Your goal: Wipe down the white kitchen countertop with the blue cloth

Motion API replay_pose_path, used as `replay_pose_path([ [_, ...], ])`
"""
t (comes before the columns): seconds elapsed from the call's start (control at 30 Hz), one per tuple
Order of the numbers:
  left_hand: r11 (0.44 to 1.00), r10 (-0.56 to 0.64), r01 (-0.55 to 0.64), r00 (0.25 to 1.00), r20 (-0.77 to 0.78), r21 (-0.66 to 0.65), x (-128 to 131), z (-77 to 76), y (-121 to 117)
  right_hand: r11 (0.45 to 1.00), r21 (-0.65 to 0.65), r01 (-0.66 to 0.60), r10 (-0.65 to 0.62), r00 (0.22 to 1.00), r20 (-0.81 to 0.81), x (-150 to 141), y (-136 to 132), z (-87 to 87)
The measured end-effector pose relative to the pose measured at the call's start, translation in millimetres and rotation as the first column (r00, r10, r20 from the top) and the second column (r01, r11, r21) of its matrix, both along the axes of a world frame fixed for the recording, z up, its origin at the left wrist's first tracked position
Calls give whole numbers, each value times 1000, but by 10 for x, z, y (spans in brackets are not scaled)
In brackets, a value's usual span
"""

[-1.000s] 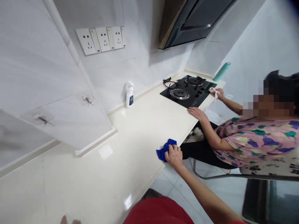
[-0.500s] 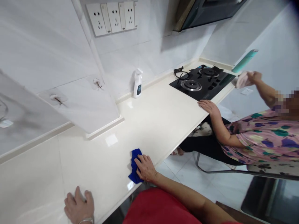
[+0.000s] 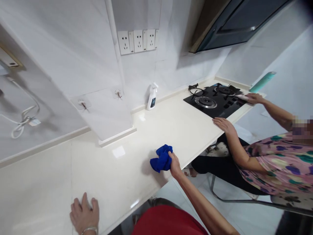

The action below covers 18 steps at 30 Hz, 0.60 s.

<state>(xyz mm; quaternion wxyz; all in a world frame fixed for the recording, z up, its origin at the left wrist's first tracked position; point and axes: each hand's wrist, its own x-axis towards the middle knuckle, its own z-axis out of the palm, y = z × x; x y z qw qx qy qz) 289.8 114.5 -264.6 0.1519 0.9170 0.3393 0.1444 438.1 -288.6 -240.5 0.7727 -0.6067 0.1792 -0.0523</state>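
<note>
A crumpled blue cloth [image 3: 162,159] is gripped in my right hand [image 3: 175,164], with the thumb and some fingers partly behind its folds. It is held a little above the cream countertop [image 3: 117,178], where its shadow falls to the left and below. My left hand [image 3: 85,209] rests palm down on the counter at the lower left, fingers spread, with nothing in it. Against the wall, beyond the cloth, a white spray bottle [image 3: 152,97] with a dark label stands upright.
On the right, a seated person [image 3: 276,156] holds a pale cloth [image 3: 243,97] at the black gas hob [image 3: 215,99], their other hand on the counter edge. A range hood [image 3: 234,26] hangs above. Sockets [image 3: 138,41], hooks [image 3: 82,104] and a white cable [image 3: 24,119] are on the wall.
My right hand has lifted the blue cloth off the counter and bunched it, moving right. My left hand stays put. The other person's cloth has come down onto the hob, and the view has shifted.
</note>
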Motion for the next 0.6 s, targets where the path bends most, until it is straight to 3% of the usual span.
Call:
replay_pose_path([
  [0.07,1000,15,-15,1000,-20,-24,0,0,9,976,-196,-98,120,987,104,48,-73,115],
  [0.1,1000,15,-16,1000,-20,-27,0,-1,14,931,-324,-167,221,965,138,72,-100,155],
  [0.13,1000,13,-13,1000,-12,-22,0,-4,18,858,-462,-225,323,936,142,96,-122,180],
  [0.2,1000,7,-7,1000,4,-12,-1,-16,29,633,-715,-296,449,893,28,145,-169,188],
  [0.27,1000,7,-7,1000,5,-13,-5,-36,43,435,-838,-329,418,898,-135,192,-236,161],
  [0.3,1000,6,-6,1000,1,-19,-8,-46,50,390,-856,-339,369,909,-192,215,-281,148],
  [0.33,1000,6,-6,1000,-5,-26,-12,-55,56,380,-858,-346,325,918,-226,238,-333,142],
  [0.43,1000,1,-1,1000,-9,-31,-30,-69,73,428,-834,-347,294,926,-235,317,-485,217],
  [0.47,999,2,-2,1000,-10,-32,-37,-70,82,484,-803,-347,295,929,-224,347,-517,280],
  [0.53,999,11,-12,1000,-18,-42,-45,-71,104,693,-644,-322,279,945,-172,405,-529,463],
  [0.6,998,29,-31,999,-35,-61,-34,-72,116,899,-367,-240,224,971,-87,454,-468,707],
])
